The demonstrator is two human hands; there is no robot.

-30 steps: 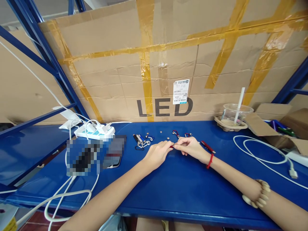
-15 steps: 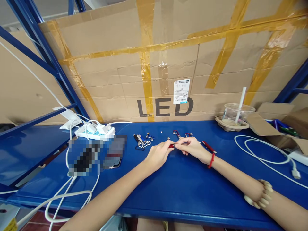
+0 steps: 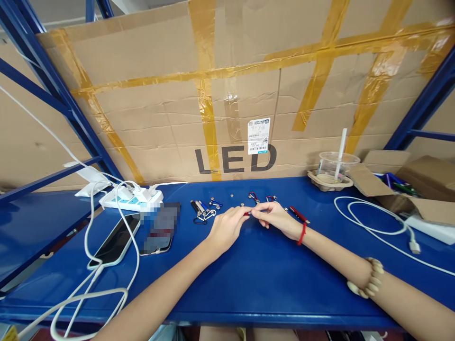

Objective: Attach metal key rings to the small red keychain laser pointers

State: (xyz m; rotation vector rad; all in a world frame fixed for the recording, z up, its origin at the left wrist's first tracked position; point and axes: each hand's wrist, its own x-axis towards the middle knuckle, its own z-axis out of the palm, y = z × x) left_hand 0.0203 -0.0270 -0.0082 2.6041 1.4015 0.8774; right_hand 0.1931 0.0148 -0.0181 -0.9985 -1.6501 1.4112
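Observation:
My left hand (image 3: 225, 227) and my right hand (image 3: 273, 217) meet at the middle of the blue table (image 3: 249, 274), fingertips pinched together on a small red cylindrical piece (image 3: 246, 214) held between them. Just beyond the hands lie several small keychain lights with clips (image 3: 202, 209), a few round button cells (image 3: 232, 195) and two red-looped keychains (image 3: 253, 196). A red pen-shaped light (image 3: 299, 214) rests on the table just right of my right hand. My right wrist wears a red string.
A white power strip (image 3: 131, 198) with plugs and white cables sits at the left, with two phones (image 3: 115, 239) beside it. A plastic cup with straw (image 3: 336, 168) stands at the back right, next to an open cardboard box (image 3: 394, 182) and a white cable (image 3: 377, 222). A taped cardboard sheet forms the back wall.
The view shifted a little, so everything sits slightly further left and lower. Both hands stay pinched together on the small red piece, barely moving.

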